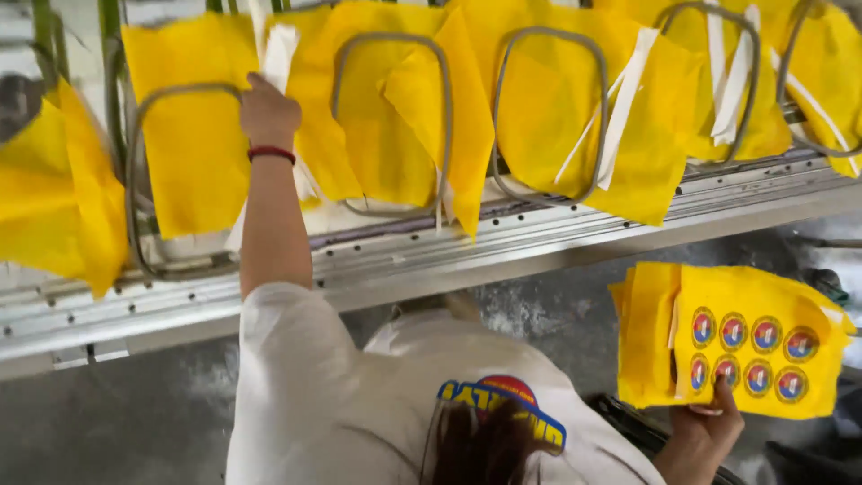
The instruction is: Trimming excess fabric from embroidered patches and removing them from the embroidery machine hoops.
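My left hand (268, 114), with a red band at the wrist, reaches up and grips the upper right corner of a grey oval hoop (135, 171) that clamps a yellow fabric piece (193, 171) on the machine bed. My right hand (705, 427) is low at the right and holds a stack of yellow fabric pieces (651, 332) by its lower edge. The top piece carries two rows of round red-and-blue embroidered badges (750, 355).
Several more grey hoops (444, 117) with yellow fabric and white backing strips (628, 90) line the machine bed. A metal rail (539, 242) runs along its front edge. Grey dusty floor (135, 422) lies below, and my white printed shirt fills the bottom centre.
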